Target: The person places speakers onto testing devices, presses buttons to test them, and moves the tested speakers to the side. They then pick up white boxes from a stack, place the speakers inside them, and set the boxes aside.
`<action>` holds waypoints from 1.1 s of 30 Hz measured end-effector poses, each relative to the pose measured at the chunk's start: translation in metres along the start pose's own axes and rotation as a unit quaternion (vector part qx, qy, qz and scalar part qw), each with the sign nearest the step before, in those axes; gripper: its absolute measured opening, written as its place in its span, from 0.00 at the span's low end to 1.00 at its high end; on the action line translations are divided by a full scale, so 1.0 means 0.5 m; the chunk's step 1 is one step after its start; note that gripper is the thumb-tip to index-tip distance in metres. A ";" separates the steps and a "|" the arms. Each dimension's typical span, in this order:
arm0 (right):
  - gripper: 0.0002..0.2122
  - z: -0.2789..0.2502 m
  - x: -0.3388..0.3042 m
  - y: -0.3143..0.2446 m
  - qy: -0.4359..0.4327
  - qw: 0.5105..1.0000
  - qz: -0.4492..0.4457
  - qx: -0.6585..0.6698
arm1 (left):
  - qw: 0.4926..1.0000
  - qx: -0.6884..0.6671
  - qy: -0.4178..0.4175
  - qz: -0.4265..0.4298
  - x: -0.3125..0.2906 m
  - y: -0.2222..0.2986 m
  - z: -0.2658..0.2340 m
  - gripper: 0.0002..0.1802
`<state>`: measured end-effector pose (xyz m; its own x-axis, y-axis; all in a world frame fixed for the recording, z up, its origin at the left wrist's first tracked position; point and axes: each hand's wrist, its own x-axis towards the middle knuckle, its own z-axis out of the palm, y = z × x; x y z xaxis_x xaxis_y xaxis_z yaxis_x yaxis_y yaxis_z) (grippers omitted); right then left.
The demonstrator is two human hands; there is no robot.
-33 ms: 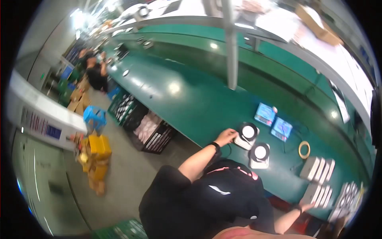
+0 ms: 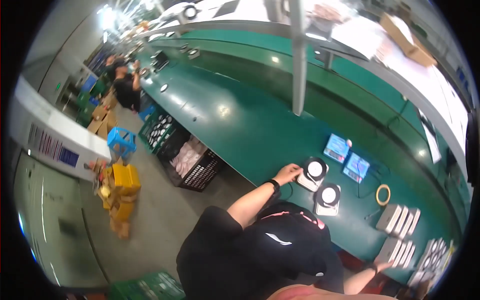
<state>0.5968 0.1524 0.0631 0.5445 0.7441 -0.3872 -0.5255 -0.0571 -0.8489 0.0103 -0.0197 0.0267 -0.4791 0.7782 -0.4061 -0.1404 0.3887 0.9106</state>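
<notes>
Touching edge of white unit w/ blk disc point(image 2: 312, 174) — L hand point(image 2: 288, 173); R hand point(image 2: 383, 265), well apart, at row of white units point(image 2: 396, 251) — can't tell if either grips.

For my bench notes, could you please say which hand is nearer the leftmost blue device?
Left. In the picture, the left hand is lower left of the blue device, at a black disc unit; the right hand is farther, lower right, by stacked grey units.
</notes>
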 end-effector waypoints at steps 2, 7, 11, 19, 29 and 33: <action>0.36 -0.108 0.112 0.005 0.018 0.999 0.008 -0.050 | 1.000 -0.008 0.005 0.005 0.004 0.010 0.009 0.25; 0.29 0.004 0.022 0.039 0.310 0.743 -0.035 -0.593 | 0.980 0.117 0.100 0.130 0.050 0.006 0.023 0.29; 0.22 0.071 -0.098 0.161 0.125 0.668 -0.473 -0.561 | 0.974 0.169 0.106 0.110 0.067 0.016 0.038 0.27; 0.28 0.232 -0.323 0.321 -0.534 0.772 -0.016 -0.344 | 0.979 0.161 0.064 0.109 0.090 -0.020 0.027 0.23; 0.26 0.255 -0.358 0.347 -0.602 0.741 0.136 -0.264 | 0.988 0.025 -0.126 -0.091 -0.007 -0.004 -0.007 0.17; 0.25 0.259 -0.358 0.354 -0.585 0.748 0.137 -0.284 | 0.981 -0.069 -0.145 -0.107 -0.013 -0.020 -0.007 0.17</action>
<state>0.3215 0.0954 0.0285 -0.6509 0.7069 -0.2768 0.0300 -0.3404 -0.9398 0.0116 -0.0305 0.0206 -0.1618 0.8017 -0.5753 -0.3363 0.5033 0.7960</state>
